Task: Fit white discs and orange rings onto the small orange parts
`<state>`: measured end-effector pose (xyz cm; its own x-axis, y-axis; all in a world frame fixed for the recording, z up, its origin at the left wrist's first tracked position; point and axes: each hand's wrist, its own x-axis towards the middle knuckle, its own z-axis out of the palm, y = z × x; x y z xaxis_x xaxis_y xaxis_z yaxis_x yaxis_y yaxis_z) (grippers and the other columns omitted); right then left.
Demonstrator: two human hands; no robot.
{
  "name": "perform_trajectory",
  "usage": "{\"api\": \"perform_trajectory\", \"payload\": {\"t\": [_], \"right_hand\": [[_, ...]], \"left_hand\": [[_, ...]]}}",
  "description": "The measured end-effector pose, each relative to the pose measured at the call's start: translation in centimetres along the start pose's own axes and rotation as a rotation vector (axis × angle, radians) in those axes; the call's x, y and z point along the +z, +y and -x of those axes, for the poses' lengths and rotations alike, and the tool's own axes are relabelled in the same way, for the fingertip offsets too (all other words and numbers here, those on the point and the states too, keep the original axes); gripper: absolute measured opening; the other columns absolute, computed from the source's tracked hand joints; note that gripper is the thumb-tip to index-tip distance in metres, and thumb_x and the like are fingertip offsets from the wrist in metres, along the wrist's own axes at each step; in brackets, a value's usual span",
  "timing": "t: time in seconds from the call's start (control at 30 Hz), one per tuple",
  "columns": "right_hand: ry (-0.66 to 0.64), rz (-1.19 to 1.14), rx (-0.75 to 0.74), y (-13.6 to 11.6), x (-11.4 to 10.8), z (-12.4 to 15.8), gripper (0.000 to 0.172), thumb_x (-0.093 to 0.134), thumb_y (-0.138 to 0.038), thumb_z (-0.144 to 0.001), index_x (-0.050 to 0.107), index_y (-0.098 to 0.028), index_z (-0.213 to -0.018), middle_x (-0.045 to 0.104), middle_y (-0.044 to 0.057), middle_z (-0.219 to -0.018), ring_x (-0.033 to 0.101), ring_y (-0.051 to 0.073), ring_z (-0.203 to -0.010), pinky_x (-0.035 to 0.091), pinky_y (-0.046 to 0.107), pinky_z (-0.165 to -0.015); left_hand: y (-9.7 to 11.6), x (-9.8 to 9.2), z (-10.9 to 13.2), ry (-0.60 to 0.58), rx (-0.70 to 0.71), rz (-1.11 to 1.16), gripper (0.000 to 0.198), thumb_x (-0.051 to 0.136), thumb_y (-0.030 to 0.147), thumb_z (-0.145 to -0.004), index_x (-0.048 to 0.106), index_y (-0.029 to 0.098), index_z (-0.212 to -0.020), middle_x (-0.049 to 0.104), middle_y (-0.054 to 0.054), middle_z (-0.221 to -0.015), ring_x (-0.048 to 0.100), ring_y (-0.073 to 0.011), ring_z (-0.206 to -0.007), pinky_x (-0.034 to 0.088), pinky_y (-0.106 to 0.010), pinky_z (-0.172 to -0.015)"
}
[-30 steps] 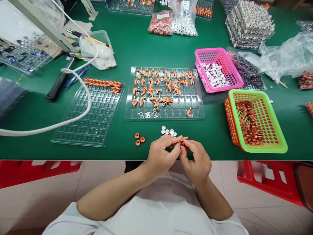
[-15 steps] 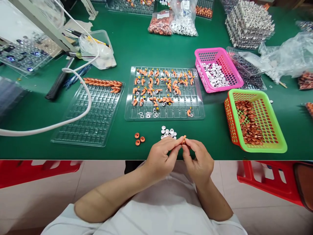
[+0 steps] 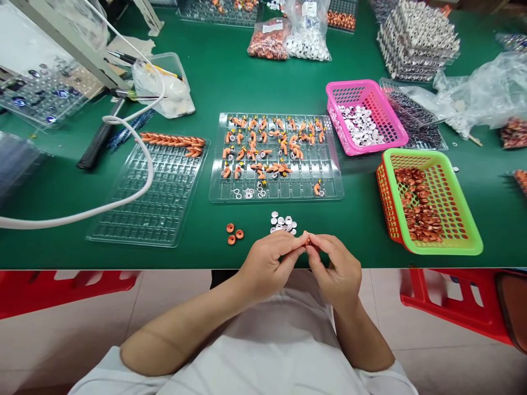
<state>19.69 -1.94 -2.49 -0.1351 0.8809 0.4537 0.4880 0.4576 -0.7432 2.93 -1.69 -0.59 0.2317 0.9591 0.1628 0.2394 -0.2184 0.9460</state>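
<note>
My left hand [image 3: 267, 263] and my right hand [image 3: 338, 274] meet at the table's front edge, thumbs and forefingers pinched together. Between their fingertips is a small copper-coloured round piece [image 3: 308, 241], mostly covered by the fingers. Just beyond my left hand lies a cluster of small white discs [image 3: 287, 221]. Several copper-coloured discs with a centre hole [image 3: 239, 234] sit to the left of them. Farther back, a clear compartment tray [image 3: 296, 193] holds curved orange pieces with dark and yellow ends, plus some white rings.
At right stand a lime-green basket [image 3: 463, 206] of copper-coloured discs and a pink basket [image 3: 397, 123] of white pieces. Another clear tray [image 3: 135, 211] lies at left, crossed by a white cable [image 3: 102, 211]. A black-handled hammer [image 3: 96, 140] lies behind it. Filled bags [image 3: 268, 41] stand at the back.
The piece between my fingertips has turned or sunk lower; the light orange tip that stuck up above them no longer shows. Both hands stay in nearly the same place.
</note>
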Motion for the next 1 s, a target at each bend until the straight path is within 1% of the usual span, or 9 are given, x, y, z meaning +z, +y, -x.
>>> {"api": "perform_trajectory", "payload": {"t": [0.1,0.2,0.33,0.47,0.57,0.67,0.8,1.0], "right_hand": [[0.002,-0.043,0.028,0.00,0.02,0.07,0.027,0.063,-0.009,-0.090,0.070,-0.023,-0.112,0.076,0.006,-0.100,0.073,0.018,-0.087,0.063,0.031,-0.073],[0.002,-0.070,0.043,-0.01,-0.06,0.07,0.027,0.064,-0.010,-0.090,0.070,-0.024,-0.112,0.075,0.006,-0.099,0.073,0.018,-0.086,0.062,0.031,-0.072],[-0.037,-0.126,0.088,0.00,-0.36,0.12,0.027,0.065,-0.009,-0.089,0.069,-0.024,-0.112,0.074,0.005,-0.099,0.072,0.017,-0.086,0.062,0.030,-0.071],[-0.071,-0.178,0.115,0.11,-0.57,0.20,0.027,0.066,-0.009,-0.089,0.068,-0.025,-0.110,0.074,0.004,-0.098,0.072,0.018,-0.086,0.061,0.031,-0.073],[-0.090,-0.187,0.112,0.14,-0.65,0.14,0.026,0.067,-0.009,-0.089,0.068,-0.025,-0.110,0.073,0.003,-0.097,0.071,0.017,-0.085,0.060,0.030,-0.073],[-0.116,-0.196,0.118,0.14,-0.73,0.04,0.026,0.066,-0.009,-0.089,0.067,-0.025,-0.109,0.072,0.003,-0.097,0.069,0.016,-0.083,0.059,0.029,-0.072],[-0.128,-0.212,0.135,0.22,-0.76,0.02,0.024,0.065,-0.010,-0.089,0.065,-0.025,-0.108,0.071,0.002,-0.096,0.068,0.016,-0.081,0.058,0.029,-0.072],[-0.180,-0.244,0.234,0.19,-0.74,0.05,0.018,0.065,-0.013,-0.090,0.062,-0.025,-0.103,0.067,0.001,-0.095,0.064,0.013,-0.078,0.055,0.027,-0.071]], "left_hand": [[-0.03,-0.24,-0.16,-0.009,-0.024,0.033,0.027,0.058,0.017,-0.095,0.076,0.022,-0.115,0.078,-0.008,-0.090,0.071,-0.0221,-0.089,0.056,-0.034,-0.083],[0.11,-0.40,-0.20,-0.025,-0.085,0.085,0.027,0.062,0.019,-0.094,0.076,0.024,-0.116,0.079,-0.007,-0.098,0.071,-0.0220,-0.093,0.056,-0.034,-0.088],[0.38,-0.47,-0.20,-0.024,-0.243,0.223,0.023,0.068,0.022,-0.090,0.079,0.025,-0.110,0.080,-0.005,-0.104,0.072,-0.0214,-0.097,0.055,-0.032,-0.092],[0.22,-0.41,-0.35,0.003,-0.408,0.433,0.015,0.073,0.027,-0.086,0.081,0.025,-0.099,0.080,-0.004,-0.101,0.073,-0.0221,-0.100,0.055,-0.033,-0.095],[0.07,-0.36,-0.57,0.024,-0.489,0.568,0.011,0.078,0.027,-0.082,0.082,0.023,-0.092,0.081,-0.004,-0.096,0.075,-0.0224,-0.098,0.058,-0.031,-0.091],[0.18,-0.31,-0.73,0.038,-0.525,0.649,0.011,0.080,0.026,-0.079,0.082,0.020,-0.088,0.081,-0.005,-0.091,0.076,-0.0216,-0.093,0.059,-0.030,-0.088],[0.44,-0.21,-0.73,0.050,-0.552,0.688,0.012,0.082,0.025,-0.077,0.081,0.018,-0.087,0.081,-0.005,-0.089,0.076,-0.0207,-0.089,0.060,-0.029,-0.085],[0.38,-0.13,-0.65,0.083,-0.584,0.671,0.014,0.083,0.026,-0.074,0.080,0.016,-0.084,0.081,-0.006,-0.088,0.076,-0.0205,-0.087,0.060,-0.029,-0.083]]}}
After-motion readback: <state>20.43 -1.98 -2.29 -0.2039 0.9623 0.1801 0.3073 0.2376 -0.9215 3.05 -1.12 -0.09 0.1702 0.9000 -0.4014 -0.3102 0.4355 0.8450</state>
